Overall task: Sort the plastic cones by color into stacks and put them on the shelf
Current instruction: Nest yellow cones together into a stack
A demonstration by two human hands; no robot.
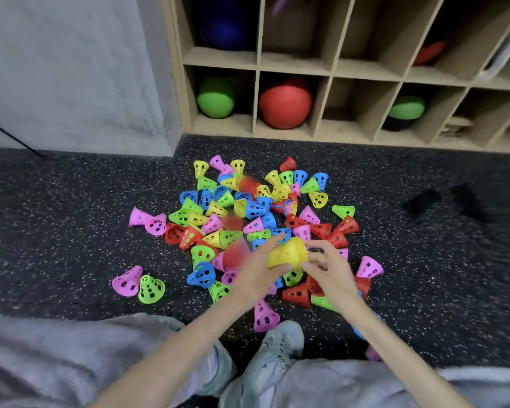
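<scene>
Yellow cone stack [287, 254] | perforated, nested, tilted | left hand [255, 272], right hand [329, 270] grip pinching it

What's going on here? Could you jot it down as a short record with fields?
Setting: speckled floor before a wooden shelf
Left hand: grips yellow stack
Right hand: fingers at the stack's wide end
Loose cones: pink, green, blue, red, yellow, mixed on the floor
Shelf contents: balls; no cone stacks visible

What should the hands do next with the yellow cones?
Probably pick another loose yellow cone from the pile and slip it onto the yellow stack. Both the left hand and right hand hold that stack, and many yellow ones are unsorted.
</scene>
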